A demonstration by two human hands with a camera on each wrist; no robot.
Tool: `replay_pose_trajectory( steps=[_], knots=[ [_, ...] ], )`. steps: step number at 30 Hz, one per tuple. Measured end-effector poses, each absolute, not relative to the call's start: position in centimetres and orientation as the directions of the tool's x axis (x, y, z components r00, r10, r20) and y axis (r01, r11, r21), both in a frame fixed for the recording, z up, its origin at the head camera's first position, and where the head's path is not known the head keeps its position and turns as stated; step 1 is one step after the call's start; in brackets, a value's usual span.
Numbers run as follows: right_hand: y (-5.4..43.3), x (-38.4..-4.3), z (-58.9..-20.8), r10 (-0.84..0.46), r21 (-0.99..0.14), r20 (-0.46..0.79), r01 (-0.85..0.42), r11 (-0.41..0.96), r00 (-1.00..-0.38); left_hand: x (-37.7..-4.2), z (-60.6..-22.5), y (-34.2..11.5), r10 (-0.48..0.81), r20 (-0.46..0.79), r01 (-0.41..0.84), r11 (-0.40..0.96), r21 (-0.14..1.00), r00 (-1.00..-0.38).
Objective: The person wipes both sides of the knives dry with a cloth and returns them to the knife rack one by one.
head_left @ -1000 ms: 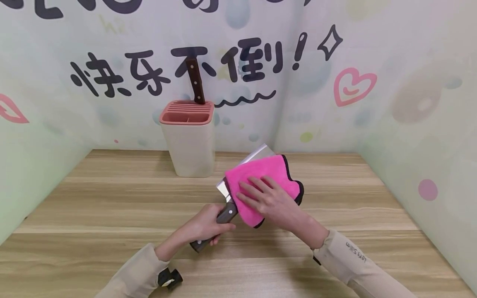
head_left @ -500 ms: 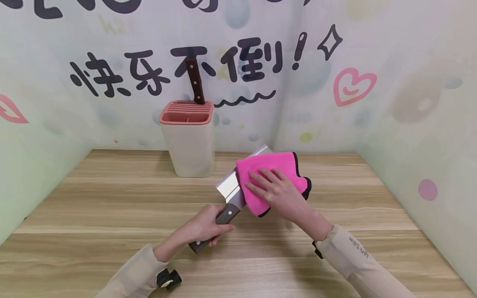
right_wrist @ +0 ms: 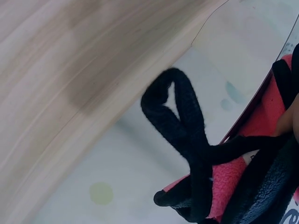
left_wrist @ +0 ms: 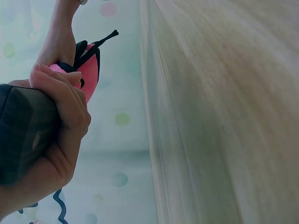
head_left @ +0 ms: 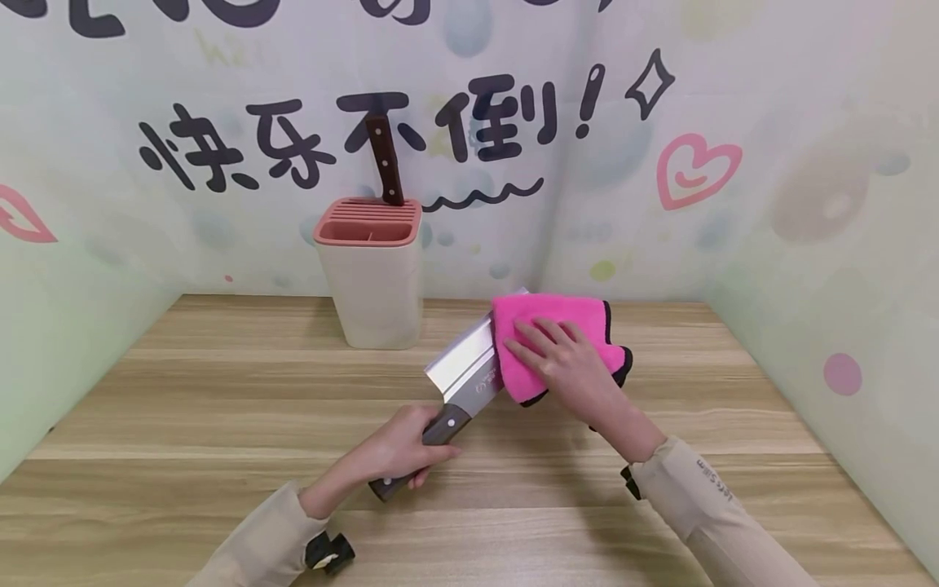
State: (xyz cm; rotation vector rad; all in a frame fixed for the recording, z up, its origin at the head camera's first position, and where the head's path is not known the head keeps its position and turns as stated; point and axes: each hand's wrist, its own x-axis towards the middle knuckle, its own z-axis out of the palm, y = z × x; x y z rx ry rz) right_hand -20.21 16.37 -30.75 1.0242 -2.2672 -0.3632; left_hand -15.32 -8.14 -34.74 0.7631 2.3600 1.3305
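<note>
A cleaver (head_left: 465, 363) slants up and rightward in the head view, its blade toward the back wall. My left hand (head_left: 399, 447) grips its dark riveted handle, whose butt end (left_wrist: 28, 130) looms large in the left wrist view. My right hand (head_left: 575, 371) holds a pink cloth (head_left: 519, 385) with black edging around the far part of the blade. Its fingers lie over the cloth on top, while the thumb (right_wrist: 287, 122) shows at the cloth on the other side. A black loop (right_wrist: 161, 109) hangs from the cloth. The covered stretch of blade is hidden.
Left of the blade, a white knife holder (head_left: 374, 293) with a pink slotted top stands near the back of the wooden table (head_left: 220, 383). A knife with a brown handle (head_left: 385, 159) stands in it. Printed cloth walls (head_left: 631, 228) enclose the back and sides.
My right hand has slid the pink cloth up and right along the blade, toward its far end. More of the blade near the handle now shows. My left hand stays almost still.
</note>
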Motion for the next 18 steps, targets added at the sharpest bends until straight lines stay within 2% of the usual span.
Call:
replay_pose_trajectory(
  steps=[10,18],
  knots=[
    [17.4,-20.9,-31.1,-0.689,0.403,0.469,-0.56,0.724,-0.552,-15.3,-34.9,-8.3,0.585,-0.027,0.277,0.423,0.863,-0.81],
    [18.1,-21.4,-31.4,-0.658,0.373,0.516,-0.548,0.749,-0.548,-15.3,-35.0,-8.4,0.589,-0.024,0.279,0.419,0.864,-0.808]
  ],
)
